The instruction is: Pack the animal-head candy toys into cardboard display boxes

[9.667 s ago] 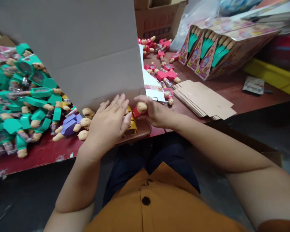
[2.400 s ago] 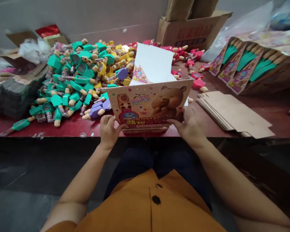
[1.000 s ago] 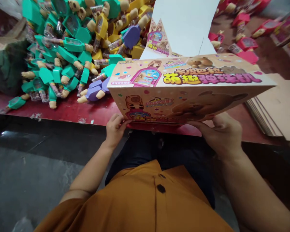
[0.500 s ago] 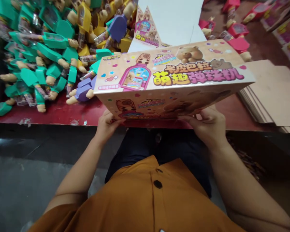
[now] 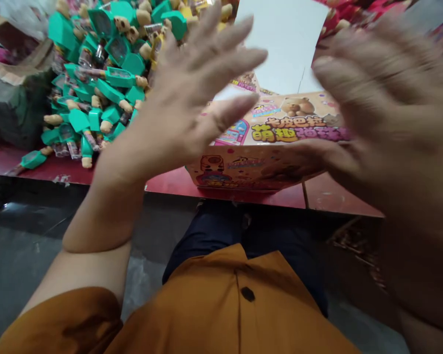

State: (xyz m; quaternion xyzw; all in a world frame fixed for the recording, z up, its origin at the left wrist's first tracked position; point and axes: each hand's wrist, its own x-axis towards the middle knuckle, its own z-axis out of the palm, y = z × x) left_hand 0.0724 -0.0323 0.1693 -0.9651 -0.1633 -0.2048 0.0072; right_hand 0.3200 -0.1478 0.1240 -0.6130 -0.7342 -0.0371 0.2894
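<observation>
A printed display box (image 5: 239, 167) with bear pictures and Chinese letters stands on the red table near its front edge, its white inner flap (image 5: 280, 44) raised behind. My left hand (image 5: 184, 98) is lifted over the box's left part, fingers spread and holding nothing. On the right, my right hand (image 5: 384, 118) is raised in front of the box's right end, blurred, its fingers apart from the thumb and nothing between them. Both hands hide parts of the box.
Many green toys (image 5: 92, 98) with brown animal heads are heaped at the left on the red table (image 5: 166, 182). Yellow toys (image 5: 195, 7) lie behind my left hand, red toys (image 5: 339, 19) at the back right. A dark green cloth-like bundle (image 5: 15, 108) is at the far left.
Both hands have let go of the box's lower front edge and risen above it, fingers opening. The box now rests farther right in view. The view has shifted left.
</observation>
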